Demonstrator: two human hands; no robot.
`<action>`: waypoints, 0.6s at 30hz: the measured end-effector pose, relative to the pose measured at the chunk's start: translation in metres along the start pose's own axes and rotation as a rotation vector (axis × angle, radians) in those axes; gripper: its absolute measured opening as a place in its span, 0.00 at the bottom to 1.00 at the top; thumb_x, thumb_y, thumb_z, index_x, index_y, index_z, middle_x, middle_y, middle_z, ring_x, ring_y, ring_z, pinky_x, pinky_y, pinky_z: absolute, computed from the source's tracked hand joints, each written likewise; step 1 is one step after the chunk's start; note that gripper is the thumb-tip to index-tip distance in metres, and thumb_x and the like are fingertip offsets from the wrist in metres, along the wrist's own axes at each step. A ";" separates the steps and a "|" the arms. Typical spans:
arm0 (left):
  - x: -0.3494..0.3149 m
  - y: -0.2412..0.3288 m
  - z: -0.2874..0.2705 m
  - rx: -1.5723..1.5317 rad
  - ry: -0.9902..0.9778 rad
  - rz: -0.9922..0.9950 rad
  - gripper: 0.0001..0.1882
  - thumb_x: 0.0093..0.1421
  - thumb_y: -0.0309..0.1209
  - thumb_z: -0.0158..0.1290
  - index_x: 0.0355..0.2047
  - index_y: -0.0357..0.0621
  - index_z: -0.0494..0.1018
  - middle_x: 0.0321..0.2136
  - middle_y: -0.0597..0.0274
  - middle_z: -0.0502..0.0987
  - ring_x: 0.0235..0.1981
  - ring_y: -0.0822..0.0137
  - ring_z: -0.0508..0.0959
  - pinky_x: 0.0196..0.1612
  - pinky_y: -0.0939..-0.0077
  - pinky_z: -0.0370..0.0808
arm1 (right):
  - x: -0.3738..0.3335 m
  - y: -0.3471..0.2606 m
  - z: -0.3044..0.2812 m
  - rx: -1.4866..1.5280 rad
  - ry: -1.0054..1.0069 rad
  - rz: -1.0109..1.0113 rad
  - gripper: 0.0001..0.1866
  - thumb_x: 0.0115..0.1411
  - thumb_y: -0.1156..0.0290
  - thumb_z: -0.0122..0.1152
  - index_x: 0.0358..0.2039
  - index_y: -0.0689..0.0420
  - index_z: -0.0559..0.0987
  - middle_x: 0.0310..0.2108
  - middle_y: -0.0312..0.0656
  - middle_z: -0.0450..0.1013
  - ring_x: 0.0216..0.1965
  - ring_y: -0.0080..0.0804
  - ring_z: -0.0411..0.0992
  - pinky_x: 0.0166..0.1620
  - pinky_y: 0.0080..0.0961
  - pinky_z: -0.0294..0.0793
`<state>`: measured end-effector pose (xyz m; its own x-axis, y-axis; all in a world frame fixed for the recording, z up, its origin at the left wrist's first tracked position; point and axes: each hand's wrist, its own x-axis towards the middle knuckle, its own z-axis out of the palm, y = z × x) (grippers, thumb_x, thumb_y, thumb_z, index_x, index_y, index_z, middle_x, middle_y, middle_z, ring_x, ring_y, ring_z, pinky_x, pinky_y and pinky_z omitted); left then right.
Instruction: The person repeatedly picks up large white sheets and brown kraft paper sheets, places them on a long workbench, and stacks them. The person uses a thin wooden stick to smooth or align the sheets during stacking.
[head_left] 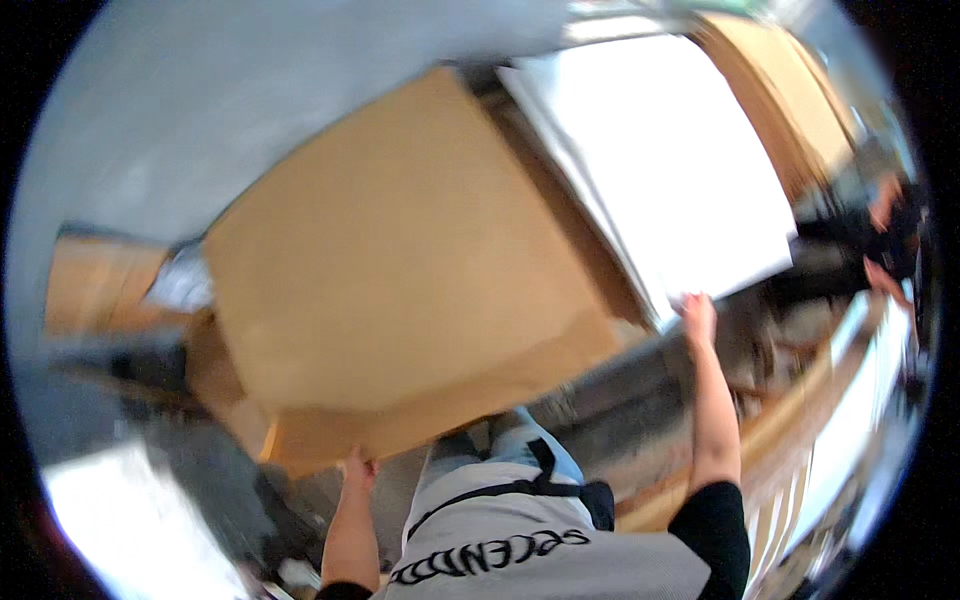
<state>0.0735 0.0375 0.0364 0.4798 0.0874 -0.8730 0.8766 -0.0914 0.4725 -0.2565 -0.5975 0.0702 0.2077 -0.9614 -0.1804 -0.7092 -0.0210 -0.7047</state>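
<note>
A large brown paper or cardboard sheet lies in front of me, its near edge bent downward. My left hand grips that near edge, thumb and fingers closed on it. To the right lies a stack of big white sheets, their left edges slightly fanned. At the stack's near edge my right hand is closed on the white sheet, arm stretched out. The fingertips of both hands are partly hidden, and the picture is blurred by motion.
Brown boards stand in a stack at the far right. Nearby on the right is another person in dark clothes. More white and brown sheets lie at lower right. A white sheet lies at lower left, a brown box at far left.
</note>
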 end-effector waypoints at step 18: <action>-0.016 -0.040 0.028 -0.323 -0.153 0.105 0.18 0.54 0.45 0.47 0.39 0.47 0.63 0.18 0.61 0.68 0.11 0.67 0.67 0.10 0.74 0.61 | -0.359 -0.315 0.288 -0.134 -0.883 -0.976 0.10 0.59 0.65 0.41 0.35 0.58 0.63 0.19 0.50 0.68 0.20 0.53 0.67 0.21 0.43 0.64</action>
<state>0.0300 0.0121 0.0281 0.5781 -0.0574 -0.8139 0.8013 0.2284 0.5530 0.0866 -0.1662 0.1596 0.9976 -0.0364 -0.0596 -0.0686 -0.6740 -0.7356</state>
